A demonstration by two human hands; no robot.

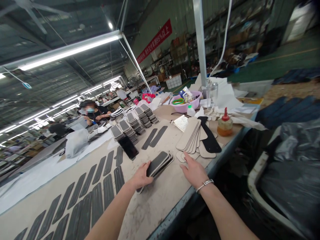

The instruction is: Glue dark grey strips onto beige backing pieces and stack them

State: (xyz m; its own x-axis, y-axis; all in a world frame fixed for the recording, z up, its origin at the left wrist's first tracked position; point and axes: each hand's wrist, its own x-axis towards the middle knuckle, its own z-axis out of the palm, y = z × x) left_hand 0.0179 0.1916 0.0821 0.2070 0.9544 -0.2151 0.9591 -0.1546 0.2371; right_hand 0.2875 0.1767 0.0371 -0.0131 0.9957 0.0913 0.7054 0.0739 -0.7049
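Observation:
My left hand (142, 175) is closed about the near left end of a small stack of dark grey rounded panels with pale edges (160, 162), resting on the table. My right hand (196, 170), a bracelet (205, 185) at its wrist, has its fingers apart. Its fingertips are at the near edge of loose beige panels (180, 156); whether they touch is unclear. Just beyond lies a fanned pile of beige panels (188, 135), beside a long black piece (210, 141). Two grey strips (158, 136) lie farther back.
Rows of dark strips (86, 180) cover the table's left side. Behind them stand stacked panels (125, 128) and a black phone (128, 147). A red-capped glue bottle (225, 125) and a purple basin (183, 106) stand at right. A masked person (96, 111) sits farther back.

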